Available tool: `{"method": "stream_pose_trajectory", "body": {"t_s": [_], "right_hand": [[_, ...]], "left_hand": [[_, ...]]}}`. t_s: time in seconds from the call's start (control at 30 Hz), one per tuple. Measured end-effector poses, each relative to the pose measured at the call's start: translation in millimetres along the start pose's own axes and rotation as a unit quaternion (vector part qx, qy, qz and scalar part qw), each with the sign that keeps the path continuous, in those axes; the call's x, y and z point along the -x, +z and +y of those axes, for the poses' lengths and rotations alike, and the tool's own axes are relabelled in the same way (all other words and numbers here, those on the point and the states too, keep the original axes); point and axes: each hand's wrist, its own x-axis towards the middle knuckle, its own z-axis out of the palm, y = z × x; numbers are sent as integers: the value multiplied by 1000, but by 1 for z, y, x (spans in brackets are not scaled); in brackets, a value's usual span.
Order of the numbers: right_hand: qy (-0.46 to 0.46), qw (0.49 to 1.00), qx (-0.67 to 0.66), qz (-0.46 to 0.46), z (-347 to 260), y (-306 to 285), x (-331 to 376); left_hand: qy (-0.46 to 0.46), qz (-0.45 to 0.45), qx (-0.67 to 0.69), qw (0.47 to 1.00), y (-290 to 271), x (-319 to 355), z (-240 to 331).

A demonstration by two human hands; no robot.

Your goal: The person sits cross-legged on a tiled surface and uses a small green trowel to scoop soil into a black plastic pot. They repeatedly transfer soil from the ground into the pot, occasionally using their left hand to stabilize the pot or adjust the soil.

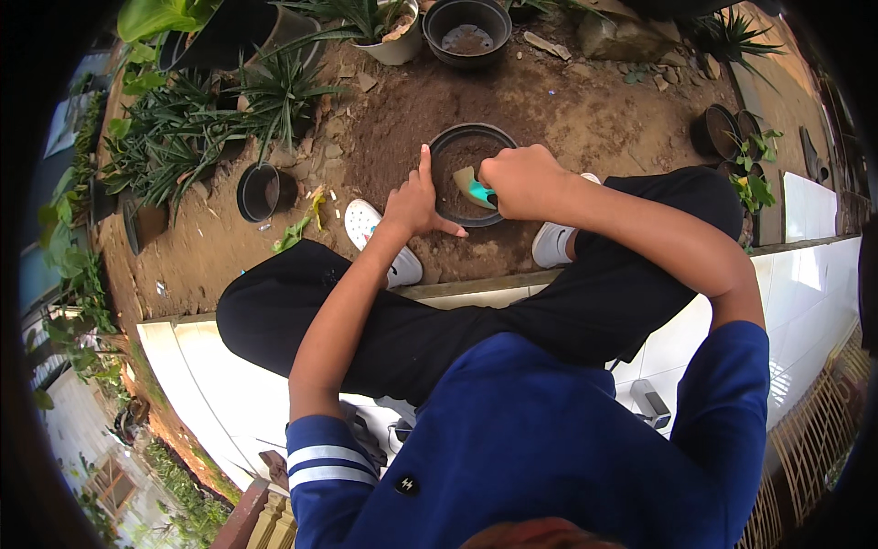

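Note:
Between my feet stands a round black plant pot (455, 133) with brown soil (448, 169) inside. My right hand (529, 183) is closed round a small garden trowel, whose teal and tan blade (474, 189) points into the pot over the soil. The fist hides most of its handle. On the pot's left side is my left hand (416, 204), with the thumb and index finger spread along the rim. It holds nothing, though I cannot tell whether it touches the pot.
An empty black pot (466, 46) and a white pot with a spiky plant (395, 44) stand beyond. A small black pot (265, 190) and leafy plants (183, 151) are at left. More dark pots (716, 133) stand at right. Stones (631, 41) lie at the back.

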Motion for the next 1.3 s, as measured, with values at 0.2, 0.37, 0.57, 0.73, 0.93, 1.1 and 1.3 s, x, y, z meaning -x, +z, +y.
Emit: {"method": "stream_pose_trajectory", "body": {"t_s": [0.2, 0.37, 0.57, 0.73, 0.93, 1.1, 1.3], "right_hand": [[22, 999, 15, 19, 8, -19, 1], [64, 998, 22, 8, 14, -6, -5], [44, 998, 44, -14, 10, -16, -5], [61, 997, 29, -33, 10, -15, -6], [44, 998, 12, 50, 16, 1, -2], [-9, 999, 51, 14, 7, -20, -1], [-30, 993, 108, 34, 10, -7, -5]], "left_hand": [[-1, 7, -3, 1000, -1, 2, -2], [8, 5, -5, 1000, -2, -3, -1], [-2, 7, -13, 1000, 1, 1, -1], [-8, -11, -6, 1000, -2, 1, 1], [-9, -7, -14, 1000, -6, 0, 4], [-11, -10, -12, 1000, -6, 2, 4], [-6, 2, -12, 1000, -2, 0, 1]]}}
